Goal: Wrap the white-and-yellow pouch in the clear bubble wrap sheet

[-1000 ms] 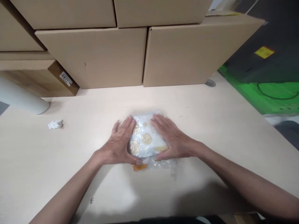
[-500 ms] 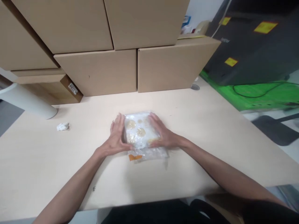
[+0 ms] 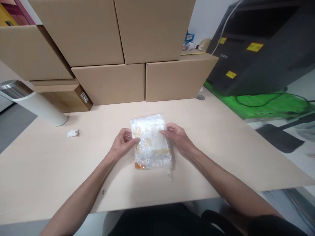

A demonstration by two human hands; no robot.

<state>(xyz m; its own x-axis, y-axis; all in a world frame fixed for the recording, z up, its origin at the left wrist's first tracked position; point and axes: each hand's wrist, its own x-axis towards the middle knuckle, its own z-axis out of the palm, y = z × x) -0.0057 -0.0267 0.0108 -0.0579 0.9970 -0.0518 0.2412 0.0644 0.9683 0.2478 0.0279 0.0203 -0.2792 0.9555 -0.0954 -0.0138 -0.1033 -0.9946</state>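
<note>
A flat white package with gold round prints (image 3: 151,134), wrapped in clear plastic, is between my hands at the middle of the table. Its loose plastic end, with an orange patch, points toward me. My left hand (image 3: 123,141) grips the left edge, thumb on top and fingers at the side. On the right edge, my right hand (image 3: 177,136) pinches the package with its thumb on top and fingers partly hidden behind it. Whether the package rests fully on the table or is slightly raised, I cannot tell.
Stacked cardboard boxes (image 3: 108,83) line the back of the table (image 3: 209,131). A white bottle with a metal cap (image 3: 46,108) and a crumpled white scrap (image 3: 73,133) are at left. A dark machine (image 3: 241,65) stands on a green surface (image 3: 265,106) at right.
My hands have shifted from spread along the package's sides to pinching its edges with thumbs on top. More of the package's top shows. The view has shifted slightly.
</note>
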